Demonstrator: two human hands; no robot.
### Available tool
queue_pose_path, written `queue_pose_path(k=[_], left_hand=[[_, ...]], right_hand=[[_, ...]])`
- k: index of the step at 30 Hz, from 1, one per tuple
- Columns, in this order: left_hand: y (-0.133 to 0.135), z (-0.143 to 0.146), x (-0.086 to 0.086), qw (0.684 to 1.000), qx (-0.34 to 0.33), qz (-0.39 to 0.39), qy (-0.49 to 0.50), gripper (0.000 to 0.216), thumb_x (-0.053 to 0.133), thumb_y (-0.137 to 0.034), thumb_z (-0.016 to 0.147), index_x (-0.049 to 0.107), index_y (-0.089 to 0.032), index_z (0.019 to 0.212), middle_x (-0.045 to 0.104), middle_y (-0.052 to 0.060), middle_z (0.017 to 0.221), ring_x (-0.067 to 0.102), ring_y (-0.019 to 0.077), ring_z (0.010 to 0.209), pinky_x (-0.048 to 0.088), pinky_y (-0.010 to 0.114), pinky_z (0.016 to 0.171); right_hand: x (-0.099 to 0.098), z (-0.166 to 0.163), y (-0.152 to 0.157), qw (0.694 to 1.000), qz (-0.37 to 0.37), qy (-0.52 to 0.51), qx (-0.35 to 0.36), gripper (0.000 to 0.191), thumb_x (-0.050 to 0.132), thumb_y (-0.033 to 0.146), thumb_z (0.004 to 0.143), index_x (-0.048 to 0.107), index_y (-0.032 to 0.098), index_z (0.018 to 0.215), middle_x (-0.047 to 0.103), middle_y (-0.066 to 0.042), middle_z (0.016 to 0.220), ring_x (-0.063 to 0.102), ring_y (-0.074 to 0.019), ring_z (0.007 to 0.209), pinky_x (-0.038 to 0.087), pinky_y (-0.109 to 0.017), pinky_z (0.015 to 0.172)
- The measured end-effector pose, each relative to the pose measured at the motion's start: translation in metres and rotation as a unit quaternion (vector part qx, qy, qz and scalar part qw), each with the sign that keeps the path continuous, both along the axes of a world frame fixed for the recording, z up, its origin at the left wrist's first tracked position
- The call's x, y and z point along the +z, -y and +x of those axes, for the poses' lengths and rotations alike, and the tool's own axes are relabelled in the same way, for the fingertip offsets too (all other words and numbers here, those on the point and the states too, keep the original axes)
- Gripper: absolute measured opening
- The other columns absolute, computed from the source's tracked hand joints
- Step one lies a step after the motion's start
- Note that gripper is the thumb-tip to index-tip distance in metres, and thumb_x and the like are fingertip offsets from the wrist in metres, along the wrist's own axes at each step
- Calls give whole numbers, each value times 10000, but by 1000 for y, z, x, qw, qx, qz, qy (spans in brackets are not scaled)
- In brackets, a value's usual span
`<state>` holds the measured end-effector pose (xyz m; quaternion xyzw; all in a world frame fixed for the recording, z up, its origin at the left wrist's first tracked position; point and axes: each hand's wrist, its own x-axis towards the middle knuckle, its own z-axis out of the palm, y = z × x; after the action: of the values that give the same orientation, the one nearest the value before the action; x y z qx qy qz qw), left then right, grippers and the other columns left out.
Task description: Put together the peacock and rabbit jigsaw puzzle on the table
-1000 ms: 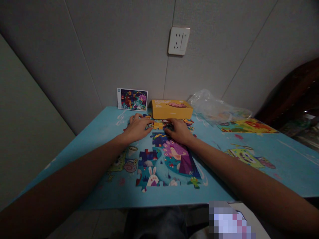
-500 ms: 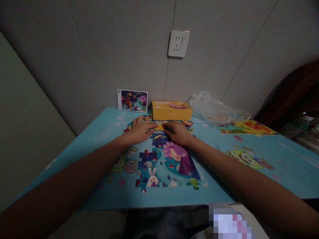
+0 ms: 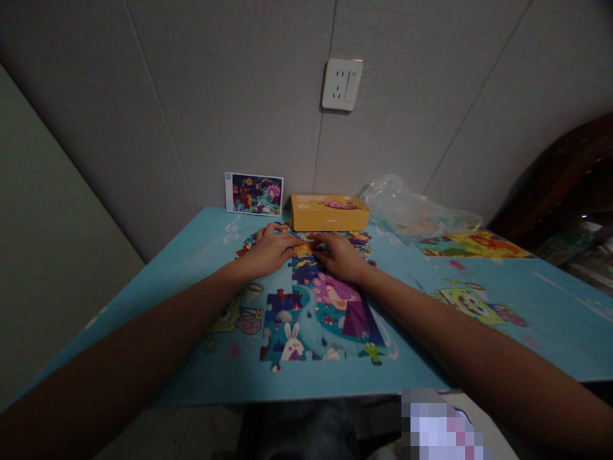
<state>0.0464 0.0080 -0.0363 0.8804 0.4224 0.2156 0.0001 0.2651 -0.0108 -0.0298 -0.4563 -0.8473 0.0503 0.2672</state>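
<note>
A partly joined jigsaw puzzle (image 3: 306,319) lies on the blue table, showing a white rabbit, a pink peacock and a blue stream. At its top edge sits a yellow puzzle piece (image 3: 302,251), between my two hands. My left hand (image 3: 271,251) rests over loose pieces, its fingers stretched out and the fingertips by the yellow piece's left side. My right hand (image 3: 338,254) has its fingers bent, with thumb and forefinger at the piece's right side; its exact grip is partly hidden. More loose puzzle pieces (image 3: 359,237) lie behind my hands.
A yellow box (image 3: 330,214) stands against the wall behind the pieces. Left of it leans a picture card (image 3: 253,193). A clear plastic bag (image 3: 402,207) and a colourful sheet (image 3: 474,245) lie to the right. The table (image 3: 182,377) has printed cartoon figures.
The yellow piece has shifted slightly toward me, against the joined part's top edge. My right hand has moved a little to the left; my left hand stays nearly in place.
</note>
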Motion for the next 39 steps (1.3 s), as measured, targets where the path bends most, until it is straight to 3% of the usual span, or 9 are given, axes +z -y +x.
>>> queue_pose_path(k=[7, 15, 20, 23, 25, 28, 30, 39], left_hand=[[-2, -1, 0, 999, -8, 31, -1, 288, 603, -315, 900, 696, -293, 1171, 667, 76, 1138, 436, 298, 1156, 347, 482, 964], [-5, -1, 6, 996, 39, 52, 65, 211, 547, -267, 923, 735, -208, 1001, 665, 80, 974, 531, 256, 1050, 383, 433, 958], [-1, -1, 10, 984, 125, 34, 122, 376, 525, -272, 920, 595, -207, 1283, 678, 68, 904, 525, 268, 1035, 399, 436, 937], [5, 0, 12, 981, 168, 58, 78, 362, 553, -347, 903, 641, -265, 1244, 654, 95, 1014, 477, 319, 1074, 360, 528, 941], [10, 1, 13, 986, 139, 80, 51, 296, 569, -409, 889, 719, -286, 1114, 607, 106, 1148, 433, 343, 1135, 338, 555, 950], [17, 3, 14, 997, 2, 83, 2, 269, 590, -466, 869, 759, -287, 979, 573, 78, 1264, 378, 344, 1218, 290, 560, 1010], [19, 4, 15, 995, -68, 67, -30, 294, 591, -486, 866, 749, -276, 998, 595, 70, 1269, 364, 343, 1239, 261, 565, 1039], [17, 1, 13, 996, -81, 11, -45, 314, 577, -468, 885, 716, -261, 1075, 667, 52, 1213, 342, 348, 1274, 265, 561, 1040]], right_hand=[[-2, 1, 0, 999, -25, -30, 0, 513, 586, 75, 804, 538, 159, 1308, 723, -64, 1105, 608, -233, 1073, 435, -389, 989], [-1, -2, 2, 995, -51, 48, -69, 499, 517, 229, 892, 481, 150, 1384, 598, -150, 1328, 522, -272, 1250, 390, -425, 1052], [-3, -2, 0, 991, -61, 99, -65, 510, 431, 258, 935, 425, 145, 1432, 542, -145, 1396, 440, -297, 1326, 343, -472, 1083], [-5, -1, -2, 992, -54, 92, -62, 496, 449, 271, 932, 446, 143, 1411, 559, -140, 1375, 481, -295, 1277, 355, -462, 1069], [-6, 0, -2, 994, -47, 84, -58, 480, 461, 273, 930, 464, 141, 1392, 578, -145, 1348, 498, -292, 1252, 365, -457, 1055], [-8, 1, -4, 996, -33, 74, -48, 461, 465, 267, 933, 471, 146, 1378, 595, -149, 1321, 512, -287, 1227, 377, -456, 1036], [-9, 2, -5, 997, -23, 69, -40, 449, 458, 263, 940, 471, 146, 1373, 595, -151, 1317, 515, -283, 1217, 380, -453, 1028], [-9, 3, -7, 996, -13, 72, -55, 442, 502, 263, 926, 509, 125, 1347, 580, -182, 1251, 511, -281, 1174, 392, -428, 999]])
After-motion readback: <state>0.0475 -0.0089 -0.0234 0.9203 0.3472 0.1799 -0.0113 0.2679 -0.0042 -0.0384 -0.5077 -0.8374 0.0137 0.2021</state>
